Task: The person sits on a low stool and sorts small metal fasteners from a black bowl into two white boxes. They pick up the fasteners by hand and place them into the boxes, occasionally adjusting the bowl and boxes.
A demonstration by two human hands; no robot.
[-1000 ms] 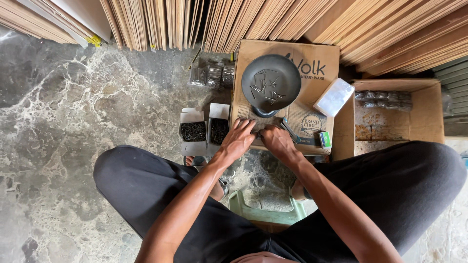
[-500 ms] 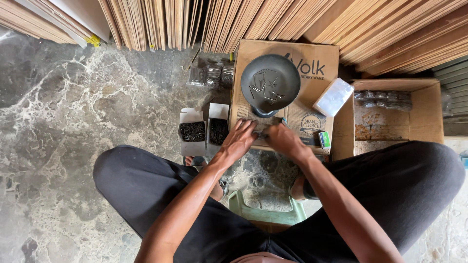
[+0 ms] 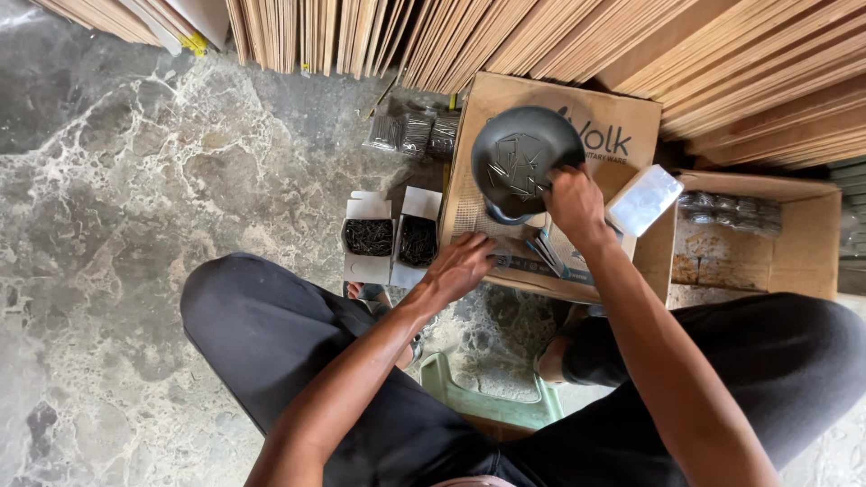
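- On the mottled grey marble floor (image 3: 135, 225), we see a flattened cardboard box (image 3: 622, 117) serving as our counter, with stacked wooden boards (image 3: 541, 36) leaning behind it.
- Our right hand (image 3: 573, 203) reaches into the dark round bowl (image 3: 523, 162) of small metal pieces on the cardboard; whether its fingers grip anything, we cannot tell.
- Our left hand (image 3: 462, 266) rests at the cardboard's near edge, fingers curled on a small dark object too small to identify.
- Two open white cartons (image 3: 392, 236) of dark fasteners stand just left of the cardboard.
- We sit on a green stool (image 3: 487, 397); an open brown box (image 3: 767, 234) lies to the right.
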